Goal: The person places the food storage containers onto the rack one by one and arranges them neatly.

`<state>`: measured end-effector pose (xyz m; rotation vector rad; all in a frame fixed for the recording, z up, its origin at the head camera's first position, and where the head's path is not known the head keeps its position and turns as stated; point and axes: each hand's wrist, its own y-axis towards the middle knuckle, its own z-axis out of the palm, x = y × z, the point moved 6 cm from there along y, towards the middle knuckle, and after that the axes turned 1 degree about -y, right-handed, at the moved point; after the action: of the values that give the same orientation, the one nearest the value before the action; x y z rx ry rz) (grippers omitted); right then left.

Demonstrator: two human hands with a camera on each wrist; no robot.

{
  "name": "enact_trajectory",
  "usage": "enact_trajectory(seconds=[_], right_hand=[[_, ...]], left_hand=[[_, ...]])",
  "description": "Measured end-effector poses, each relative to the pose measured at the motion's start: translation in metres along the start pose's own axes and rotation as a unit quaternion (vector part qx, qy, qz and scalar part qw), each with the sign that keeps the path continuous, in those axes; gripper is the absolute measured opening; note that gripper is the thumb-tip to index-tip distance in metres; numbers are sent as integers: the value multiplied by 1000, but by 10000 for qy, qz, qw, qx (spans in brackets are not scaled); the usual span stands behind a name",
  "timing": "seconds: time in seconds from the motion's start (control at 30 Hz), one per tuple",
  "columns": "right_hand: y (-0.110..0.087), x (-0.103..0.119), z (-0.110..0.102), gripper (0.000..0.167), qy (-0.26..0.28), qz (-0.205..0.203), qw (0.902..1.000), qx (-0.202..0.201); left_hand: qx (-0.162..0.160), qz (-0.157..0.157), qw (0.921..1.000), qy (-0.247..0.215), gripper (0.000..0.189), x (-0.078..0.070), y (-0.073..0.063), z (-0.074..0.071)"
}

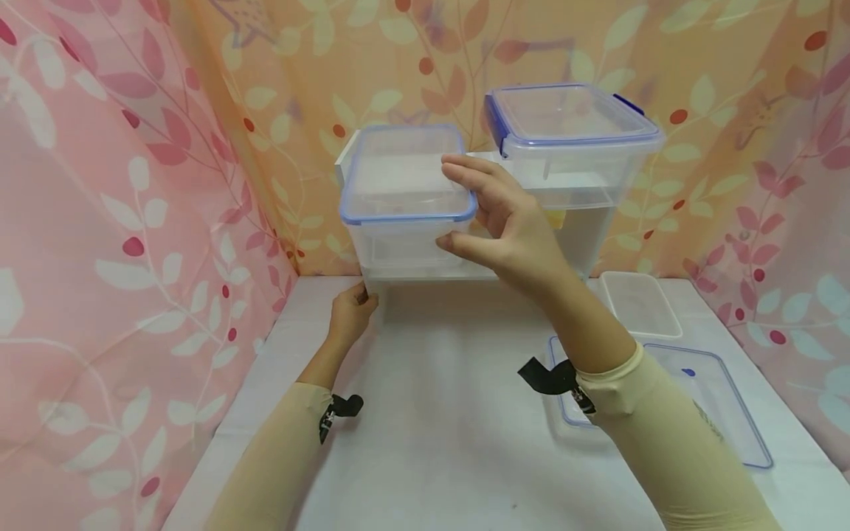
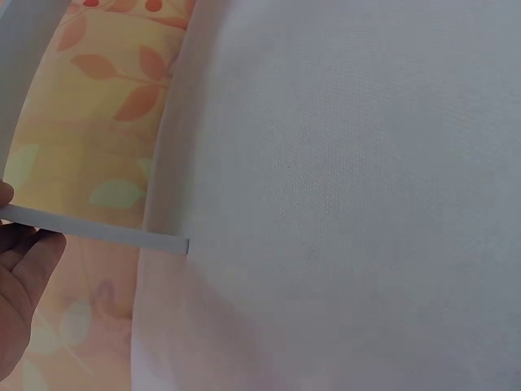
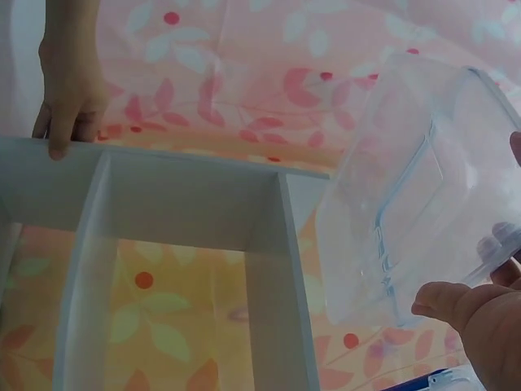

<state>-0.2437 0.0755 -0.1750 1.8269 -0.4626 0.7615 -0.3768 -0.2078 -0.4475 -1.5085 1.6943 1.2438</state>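
My left hand point(image 1: 352, 317) grips the left side panel of a white shelf unit point(image 3: 179, 195) near its bottom. In the left wrist view, fingers point(image 2: 37, 269) hold that panel's thin edge from below. My right hand point(image 1: 514, 228) holds the right side of a clear plastic food container point(image 1: 405, 247) with a light-blue rim, thumb in front and fingers spread over the rim. The container stands at the shelf's upper left; whether its base touches the shelf top is unclear. Beside it, a larger clear container point(image 1: 578, 158) with dark-blue clips is on the shelf's right.
On the white-covered table point(image 1: 438, 420), a frosted rectangular lid point(image 1: 640, 304) lies at the back right. A clear lid with a blue edge point(image 1: 710, 398) lies nearer, partly under my right arm. A leaf-patterned curtain point(image 1: 133, 243) hangs along the back and sides.
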Motion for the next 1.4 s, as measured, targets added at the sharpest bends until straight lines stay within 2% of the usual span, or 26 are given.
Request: enact_trajectory(seconds=[0.17, 0.33, 0.5, 0.8, 1.03, 1.17, 1.4], right_hand=[[15, 8, 5, 70, 71, 255, 9996, -68], [29, 4, 4, 70, 126, 516, 9984, -193], [40, -7, 3, 71, -6, 749, 9967, -299], [60, -29, 1, 72, 299, 1045, 9932, -410], [78, -48, 5, 71, 413, 1143, 9915, -463], [83, -55, 7, 72, 340, 1174, 9915, -439], [85, -68, 8, 74, 248, 1246, 9914, -320]], left_hand=[[-38, 39, 9999, -133, 42, 0, 1, 0], [-18, 108, 9997, -206, 43, 0, -1, 2], [-88, 197, 9994, -253, 41, 2, -1, 1], [-39, 96, 9989, -447, 43, 1, -1, 3], [-89, 37, 9998, -165, 44, 2, -1, 1], [-151, 52, 9998, -78, 44, 3, -2, 0], [-66, 16, 9999, -121, 46, 5, 0, 2]])
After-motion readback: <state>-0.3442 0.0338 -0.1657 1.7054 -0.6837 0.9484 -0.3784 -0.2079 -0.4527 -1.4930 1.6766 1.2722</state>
